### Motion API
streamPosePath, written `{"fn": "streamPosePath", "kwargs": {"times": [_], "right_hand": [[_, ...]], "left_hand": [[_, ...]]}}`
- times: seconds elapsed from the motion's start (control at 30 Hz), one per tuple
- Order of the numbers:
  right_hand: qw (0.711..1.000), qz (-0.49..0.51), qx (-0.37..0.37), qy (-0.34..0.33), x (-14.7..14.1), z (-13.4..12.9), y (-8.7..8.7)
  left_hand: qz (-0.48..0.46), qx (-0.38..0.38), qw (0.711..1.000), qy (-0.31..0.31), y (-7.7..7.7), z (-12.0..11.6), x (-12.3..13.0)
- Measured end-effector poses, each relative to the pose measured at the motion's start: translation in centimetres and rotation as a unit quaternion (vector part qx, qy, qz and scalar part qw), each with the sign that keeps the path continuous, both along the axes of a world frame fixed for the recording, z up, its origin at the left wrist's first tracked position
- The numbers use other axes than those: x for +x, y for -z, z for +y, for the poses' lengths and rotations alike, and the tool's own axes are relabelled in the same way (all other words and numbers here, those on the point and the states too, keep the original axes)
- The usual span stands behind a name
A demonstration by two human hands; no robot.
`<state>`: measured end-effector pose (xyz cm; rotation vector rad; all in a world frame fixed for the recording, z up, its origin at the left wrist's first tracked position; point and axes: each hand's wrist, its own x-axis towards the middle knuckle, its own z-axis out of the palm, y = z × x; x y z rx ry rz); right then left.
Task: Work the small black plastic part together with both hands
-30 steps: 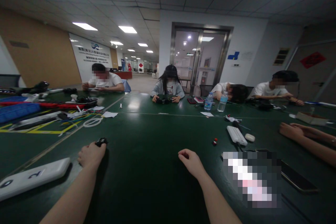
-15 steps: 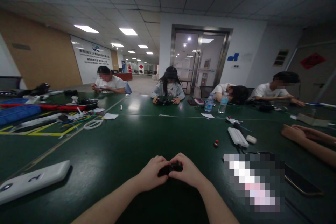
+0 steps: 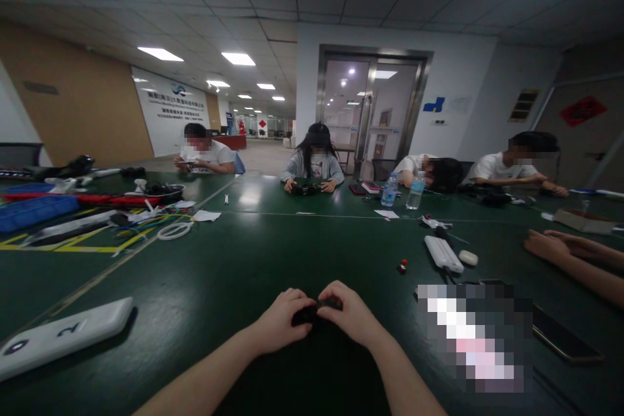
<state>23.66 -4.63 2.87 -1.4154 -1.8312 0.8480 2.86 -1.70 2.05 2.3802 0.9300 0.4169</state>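
My left hand (image 3: pixel 283 320) and my right hand (image 3: pixel 348 313) meet above the dark green table (image 3: pixel 205 299), close to my body. Between them they grip a small black object (image 3: pixel 312 314), perhaps a plastic part. My fingers hide most of it, so its exact shape cannot be made out. To the left of my hands lies a white plastic case with dark markings (image 3: pixel 61 338). To the right is a pixelated blurred patch (image 3: pixel 472 338) beside a smartphone (image 3: pixel 565 338).
A white power strip (image 3: pixel 442 254), a small white object and a tiny red-and-black part lie right of my hands. A co-worker's hands (image 3: pixel 560 248) rest at the right edge. Tools, wires and a blue tray lie at the left; several people sit along the far side.
My hands came together from wide apart, and the black object passed from my left hand into both hands. Since half a second ago, my fingers have shifted slightly on it.
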Motion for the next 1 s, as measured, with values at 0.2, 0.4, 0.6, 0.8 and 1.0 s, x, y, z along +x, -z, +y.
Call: {"fn": "streamPosePath", "kwargs": {"times": [0.2, 0.4, 0.6, 0.8, 1.0], "right_hand": [[0.966, 0.165, 0.017, 0.198, 3.3, 1.9, 1.4], [0.961, 0.165, -0.004, 0.220, 3.7, 2.5, 2.5], [0.965, 0.141, -0.012, 0.220, 3.5, 2.2, 2.0], [0.963, 0.149, -0.023, 0.225, 3.5, 2.2, 2.1], [0.955, 0.212, -0.039, 0.205, 3.6, 2.8, 3.5]], "left_hand": [[-0.009, -0.006, 1.000, -0.001, 0.6, 0.3, -0.3], [-0.005, -0.015, 1.000, -0.006, 0.5, 0.2, -0.4], [-0.017, -0.012, 1.000, -0.007, 0.3, 0.1, -0.3], [-0.031, -0.021, 0.999, -0.006, 0.4, 0.1, -0.4], [-0.040, -0.027, 0.999, -0.002, 0.4, 0.2, -0.6]]}}
